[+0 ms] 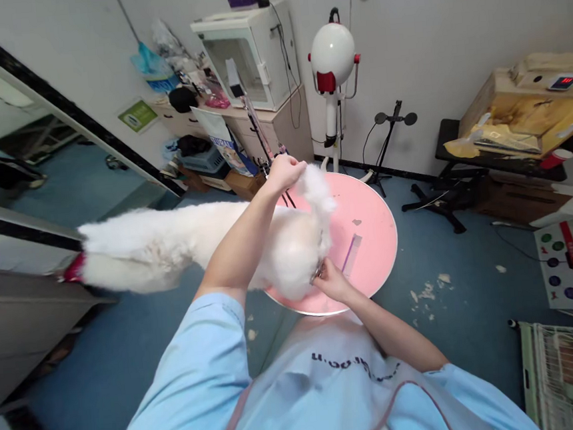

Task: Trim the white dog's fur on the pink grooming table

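A white fluffy dog (pixel 289 248) stands on a round pink table (pixel 374 214), its body stretching away to the left. My left hand (pixel 285 173) is raised over the dog's rear, its fingers closed on the fluffy tail (pixel 317 189). Low at the near side of the rump, my right hand (pixel 331 281) is closed around metal scissors (pixel 316 272). Fur and fingers mostly hide the blades. To the right of the dog, a flat comb-like strip with a purple edge (pixel 351 255) lies on the table, close to a small tuft of cut hair (pixel 357 222).
Behind the table stand a white dryer on a stand (pixel 332 54), a white cabinet with a glass door (pixel 257 57) and a black tripod (pixel 390 139). Hair clumps (pixel 426 292) lie on the blue floor. A wire cage (pixel 571 371) is at lower right, a mirror (pixel 33 130) at left.
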`<state>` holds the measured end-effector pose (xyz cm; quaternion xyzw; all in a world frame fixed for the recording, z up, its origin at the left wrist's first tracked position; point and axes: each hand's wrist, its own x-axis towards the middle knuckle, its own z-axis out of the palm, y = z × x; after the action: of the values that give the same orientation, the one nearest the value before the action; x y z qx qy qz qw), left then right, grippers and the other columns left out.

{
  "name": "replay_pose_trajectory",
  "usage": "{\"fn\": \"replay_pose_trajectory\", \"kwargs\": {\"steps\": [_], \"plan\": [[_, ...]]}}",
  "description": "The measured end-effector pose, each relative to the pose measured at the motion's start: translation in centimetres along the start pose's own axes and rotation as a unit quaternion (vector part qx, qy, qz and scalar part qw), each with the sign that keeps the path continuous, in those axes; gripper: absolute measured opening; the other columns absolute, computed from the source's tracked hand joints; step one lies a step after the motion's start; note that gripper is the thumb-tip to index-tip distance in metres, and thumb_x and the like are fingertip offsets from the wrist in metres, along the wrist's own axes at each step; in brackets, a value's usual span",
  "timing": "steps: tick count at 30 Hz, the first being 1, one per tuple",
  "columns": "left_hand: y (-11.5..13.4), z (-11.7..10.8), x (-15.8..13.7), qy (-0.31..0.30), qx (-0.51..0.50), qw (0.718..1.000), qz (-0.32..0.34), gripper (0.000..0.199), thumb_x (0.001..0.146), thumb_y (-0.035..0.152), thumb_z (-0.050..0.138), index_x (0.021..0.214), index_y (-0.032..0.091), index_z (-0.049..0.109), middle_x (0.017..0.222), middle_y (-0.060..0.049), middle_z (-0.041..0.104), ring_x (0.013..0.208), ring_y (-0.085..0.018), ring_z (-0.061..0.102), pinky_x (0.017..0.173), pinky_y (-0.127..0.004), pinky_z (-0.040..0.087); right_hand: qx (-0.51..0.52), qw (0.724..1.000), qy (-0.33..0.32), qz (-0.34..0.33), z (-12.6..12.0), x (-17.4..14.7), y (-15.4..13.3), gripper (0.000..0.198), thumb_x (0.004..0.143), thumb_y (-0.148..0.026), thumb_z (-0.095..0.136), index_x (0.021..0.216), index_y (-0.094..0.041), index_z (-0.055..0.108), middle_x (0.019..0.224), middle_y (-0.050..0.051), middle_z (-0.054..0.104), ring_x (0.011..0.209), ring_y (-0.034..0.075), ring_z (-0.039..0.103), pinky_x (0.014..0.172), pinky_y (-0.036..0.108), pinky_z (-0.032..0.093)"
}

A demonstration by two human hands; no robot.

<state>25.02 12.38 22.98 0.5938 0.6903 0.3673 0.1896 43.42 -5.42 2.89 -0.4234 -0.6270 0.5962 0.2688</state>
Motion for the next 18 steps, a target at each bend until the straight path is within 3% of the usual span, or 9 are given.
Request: {"fn": "replay_pose_trajectory", "kwargs": {"steps": [3, 8, 12, 18], "plan": [[0.3, -0.1, -0.1, -0.005, 0.014, 1.0, -0.007, 0.028, 0.074, 0.026, 0.056, 0.049, 0.015, 0.051, 0.048, 0.002, 0.033, 0.052, -0.01, 0.033, 0.057, -0.027, 0.027, 0.014, 0.999, 0.023, 0.026, -0.2, -0.3, -0.5, 0.032, 0.071, -0.028, 0.063, 0.098, -0.024, 0.046, 0.085, 0.001, 0.059, 0.084, 0.02, 0.059, 0.071, 0.034, 0.049], [0.7, 0.0, 0.0, -0.004, 0.033, 0.999, 0.004, 0.031, 0.074, 0.025, 0.056, 0.046, 0.017, 0.045, 0.048, 0.003, 0.03, 0.05, -0.01, 0.031, 0.055, -0.027, 0.026, -0.082, 0.995, 0.048, 0.004, -1.7, 0.2, -2.2, 0.035, 0.068, -0.036, 0.067, 0.094, -0.024, 0.046, 0.093, 0.003, 0.06, 0.088, 0.022, 0.058, 0.078, 0.037, 0.047], [0.8, 0.2, 0.1, 0.003, 0.04, 0.999, 0.014, 0.031, 0.073, 0.027, 0.056, 0.046, 0.017, 0.047, 0.047, 0.001, 0.033, 0.05, -0.01, 0.032, 0.055, -0.027, 0.025, -0.047, 0.997, 0.064, 0.01, -3.1, 1.2, -3.1, 0.026, 0.072, -0.031, 0.058, 0.092, -0.025, 0.043, 0.086, 0.001, 0.059, 0.079, 0.021, 0.059, 0.072, 0.035, 0.046], [1.5, 0.2, 0.1, 0.011, 0.055, 0.998, 0.007, 0.029, 0.073, 0.028, 0.057, 0.047, 0.016, 0.05, 0.047, 0.0, 0.036, 0.05, -0.011, 0.034, 0.055, -0.028, 0.025, -0.114, 0.993, 0.038, -0.008, -4.5, 2.9, -5.5, 0.035, 0.066, -0.037, 0.067, 0.091, -0.024, 0.046, 0.09, 0.002, 0.058, 0.086, 0.022, 0.058, 0.075, 0.035, 0.045]]}}
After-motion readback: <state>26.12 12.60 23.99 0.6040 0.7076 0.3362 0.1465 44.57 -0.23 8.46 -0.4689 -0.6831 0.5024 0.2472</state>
